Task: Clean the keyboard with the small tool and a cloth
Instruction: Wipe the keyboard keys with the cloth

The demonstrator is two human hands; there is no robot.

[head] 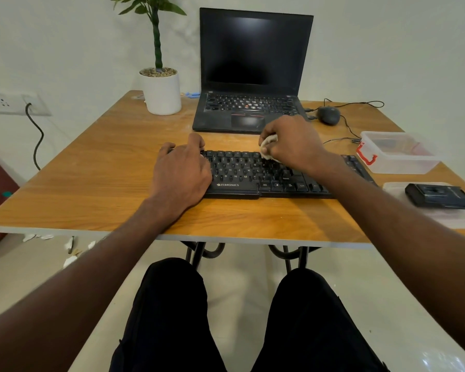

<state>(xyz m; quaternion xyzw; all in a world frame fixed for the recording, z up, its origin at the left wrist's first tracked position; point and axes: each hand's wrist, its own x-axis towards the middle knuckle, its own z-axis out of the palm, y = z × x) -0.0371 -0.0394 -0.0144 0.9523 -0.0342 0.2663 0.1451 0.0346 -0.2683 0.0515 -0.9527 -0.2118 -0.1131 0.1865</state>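
A black keyboard (255, 174) lies across the middle of the wooden table (97, 181). My left hand (181, 170) lies over the keyboard's left end, fingers curled over its far edge, holding it in place. My right hand (293, 142) grips a bunched white cloth (267, 149) and presses it onto the upper key rows right of centre. The small tool is not identifiable in view; two small blue items (192, 95) lie behind the plant pot.
An open black laptop (253, 76) stands behind the keyboard. A white plant pot (163, 92) sits at back left, a wired mouse (328, 115) at back right. A clear plastic box (397, 153) and a black device (438, 196) lie at the right.
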